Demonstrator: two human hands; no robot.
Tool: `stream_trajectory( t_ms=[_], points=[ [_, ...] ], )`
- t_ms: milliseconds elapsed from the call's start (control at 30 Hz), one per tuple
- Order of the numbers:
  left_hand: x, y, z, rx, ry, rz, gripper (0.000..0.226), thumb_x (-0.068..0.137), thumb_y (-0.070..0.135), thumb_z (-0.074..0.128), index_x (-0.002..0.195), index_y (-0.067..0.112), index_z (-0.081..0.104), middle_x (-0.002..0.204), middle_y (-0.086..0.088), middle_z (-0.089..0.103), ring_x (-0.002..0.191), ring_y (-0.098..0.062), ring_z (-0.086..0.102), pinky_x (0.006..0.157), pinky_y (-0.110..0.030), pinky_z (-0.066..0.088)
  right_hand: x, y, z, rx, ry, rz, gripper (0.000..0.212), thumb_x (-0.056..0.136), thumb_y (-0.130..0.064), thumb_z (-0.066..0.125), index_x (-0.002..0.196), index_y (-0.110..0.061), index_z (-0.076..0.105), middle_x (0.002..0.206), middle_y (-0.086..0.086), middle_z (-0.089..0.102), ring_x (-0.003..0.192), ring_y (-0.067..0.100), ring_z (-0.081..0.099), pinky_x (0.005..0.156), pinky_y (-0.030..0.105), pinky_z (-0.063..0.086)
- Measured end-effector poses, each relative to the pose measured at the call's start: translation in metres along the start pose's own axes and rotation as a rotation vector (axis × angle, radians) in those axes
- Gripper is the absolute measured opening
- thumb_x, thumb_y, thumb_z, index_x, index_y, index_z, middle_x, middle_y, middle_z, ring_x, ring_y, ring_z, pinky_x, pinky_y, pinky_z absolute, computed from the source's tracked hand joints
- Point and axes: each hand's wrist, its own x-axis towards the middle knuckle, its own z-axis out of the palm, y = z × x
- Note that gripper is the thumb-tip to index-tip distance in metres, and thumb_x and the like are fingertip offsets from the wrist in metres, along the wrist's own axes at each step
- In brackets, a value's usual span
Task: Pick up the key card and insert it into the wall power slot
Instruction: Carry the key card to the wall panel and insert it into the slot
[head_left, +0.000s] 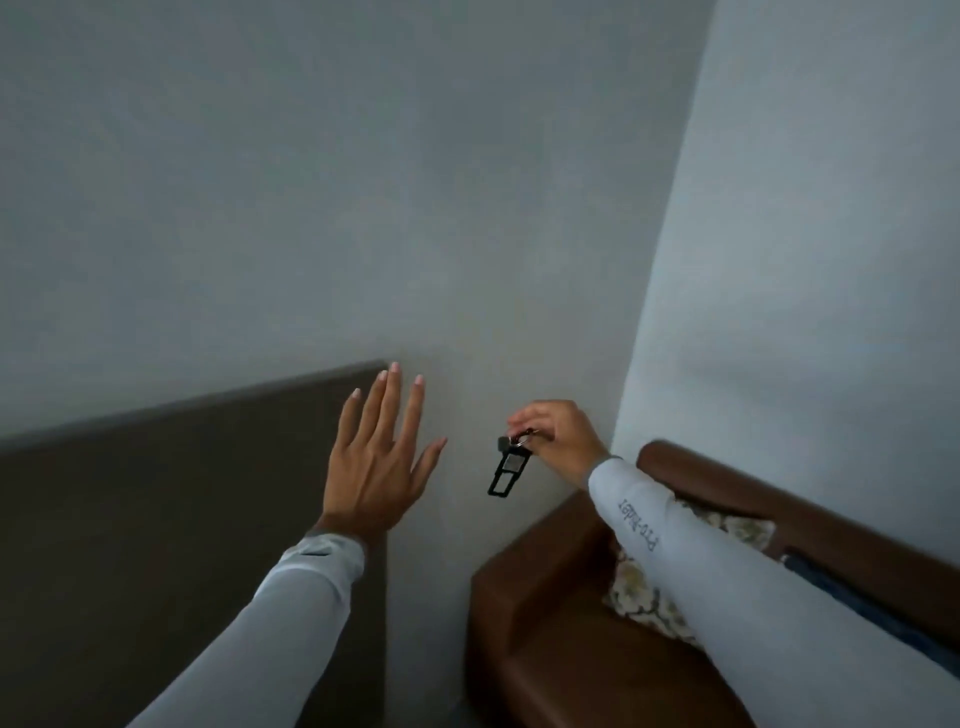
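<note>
My right hand (558, 436) pinches the metal ring at the top of a black key card (506, 470), which dangles below my fingers in front of the pale wall. The card is a slim black frame with cut-out windows and a small black tag by the ring. My left hand (382, 457) is raised to the left of the card, palm toward the wall, fingers spread, holding nothing. No wall power slot shows in this view.
A dark brown panel (171, 519) covers the lower left wall. A brown leather sofa (587, 639) with a floral cushion (649, 597) sits at the lower right under my right arm. A white curtain or wall section (805, 260) rises at the right.
</note>
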Motion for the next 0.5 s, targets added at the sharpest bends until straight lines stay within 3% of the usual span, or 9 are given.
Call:
stream_trajectory(
  t_ms=[167,333,500],
  points=[
    [0.079,0.071,-0.035,-0.077,0.082,0.115,0.074,0.104,0.055,0.033,0.162,0.009,0.031,0.169,-0.024,0.032,0.155,-0.039,0.035,0.124,-0.060,0.036,-0.018,-0.039,-0.127,-0.060,0.179,-0.014,0.030,0.084,0.013,0.057,0.107,-0.003,0.068,0.098,0.014,0.076,0.092,0.018,0.072,0.079,0.018,0.054],
    [0.135,0.161,-0.061,-0.158,0.178,0.203,0.073,0.104,0.054,0.036,0.162,0.010,0.031,0.169,-0.023,0.034,0.154,-0.038,0.037,0.123,-0.060,0.037,-0.063,-0.062,-0.245,-0.120,0.347,-0.011,0.033,0.083,0.015,0.056,0.107,-0.004,0.068,0.094,0.014,0.077,0.095,0.025,0.073,0.089,0.033,0.056],
    [0.160,0.274,-0.079,-0.242,0.231,0.277,0.073,0.106,0.056,0.032,0.163,0.011,0.029,0.169,-0.022,0.034,0.154,-0.038,0.038,0.122,-0.060,0.037,-0.131,-0.059,-0.351,-0.210,0.456,0.008,0.033,0.084,0.014,0.056,0.108,-0.006,0.068,0.097,0.015,0.077,0.096,0.024,0.072,0.089,0.034,0.055]
  ],
)
